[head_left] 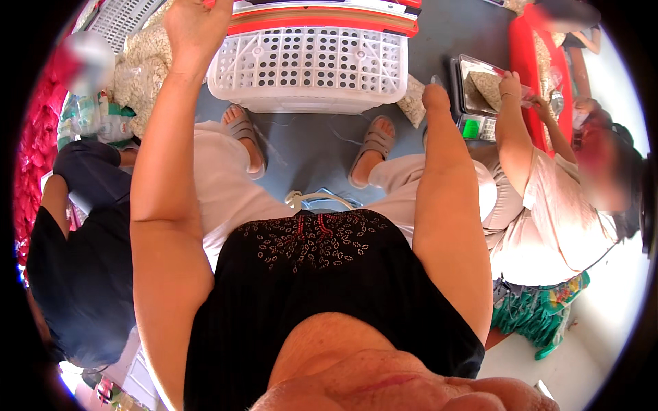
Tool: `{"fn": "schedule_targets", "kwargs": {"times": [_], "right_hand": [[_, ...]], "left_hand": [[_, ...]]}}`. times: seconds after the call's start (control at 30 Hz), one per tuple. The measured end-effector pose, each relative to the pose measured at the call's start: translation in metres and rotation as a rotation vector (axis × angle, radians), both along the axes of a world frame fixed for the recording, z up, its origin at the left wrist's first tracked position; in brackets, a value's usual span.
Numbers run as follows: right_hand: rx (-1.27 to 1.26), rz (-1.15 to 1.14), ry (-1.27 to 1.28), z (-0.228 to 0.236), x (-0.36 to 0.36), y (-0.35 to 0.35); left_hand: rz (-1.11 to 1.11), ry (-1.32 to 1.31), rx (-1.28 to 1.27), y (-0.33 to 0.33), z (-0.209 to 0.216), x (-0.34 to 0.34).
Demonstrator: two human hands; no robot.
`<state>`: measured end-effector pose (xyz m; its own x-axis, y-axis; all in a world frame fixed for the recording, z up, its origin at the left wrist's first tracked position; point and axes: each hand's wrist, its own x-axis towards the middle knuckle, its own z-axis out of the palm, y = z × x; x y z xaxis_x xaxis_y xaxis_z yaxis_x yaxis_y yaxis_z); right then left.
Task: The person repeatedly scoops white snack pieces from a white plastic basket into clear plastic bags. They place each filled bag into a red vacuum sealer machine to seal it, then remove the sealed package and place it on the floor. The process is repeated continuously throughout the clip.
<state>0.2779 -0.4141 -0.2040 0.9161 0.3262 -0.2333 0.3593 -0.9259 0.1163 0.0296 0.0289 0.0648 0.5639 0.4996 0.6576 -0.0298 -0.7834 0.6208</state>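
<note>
My left hand [195,26] is raised at the upper edge, beside the left end of a long red-edged device [322,22]. Its thumb shows, but the other fingers are mostly cut off by the picture's edge. That device rests on a white perforated plastic crate [308,65] in front of my knees. Lower, right of the crate, my right hand [436,101] is closed on the gathered top of a clear plastic bag [412,103]. Pale beige pieces fill the bag, which hangs beside the crate's right corner.
At my right a co-worker handles a filled bag [483,89] on a digital scale [473,127], next to a red tub [541,48] of beige pieces. More beige bags [140,72] lie at the left, near another person [89,274]. Green packaging [534,312] sits behind the co-worker.
</note>
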Motion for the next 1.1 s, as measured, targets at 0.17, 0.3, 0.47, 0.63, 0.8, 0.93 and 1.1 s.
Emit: {"fn": "schedule_targets", "kwargs": {"times": [0.17,0.3,0.47,0.63,0.8,0.93,1.1], "right_hand": [[-0.099,0.195,0.009,0.049,0.022,-0.018],[-0.180,0.186,-0.019,0.149,0.000,-0.001],[-0.193,0.277,-0.212,0.305,-0.095,0.029],[0.334,0.424,-0.305,0.375,-0.117,0.043],[0.472,0.645,-0.344,0.406,-0.131,0.088],[0.648,0.865,-0.324,0.382,-0.126,0.137],[0.596,0.905,-0.225,0.313,-0.128,0.176]], "left_hand": [[-0.011,-0.043,-0.059,0.000,-0.003,0.004],[0.041,0.045,-0.066,0.001,-0.002,-0.002],[0.058,0.114,-0.094,-0.014,-0.002,-0.007],[0.103,0.190,-0.185,-0.025,0.001,-0.013],[0.011,0.198,-0.140,-0.024,-0.012,-0.009],[-0.036,0.336,-0.187,-0.024,-0.018,-0.006],[-0.227,0.441,-0.244,-0.040,-0.029,0.006]]}}
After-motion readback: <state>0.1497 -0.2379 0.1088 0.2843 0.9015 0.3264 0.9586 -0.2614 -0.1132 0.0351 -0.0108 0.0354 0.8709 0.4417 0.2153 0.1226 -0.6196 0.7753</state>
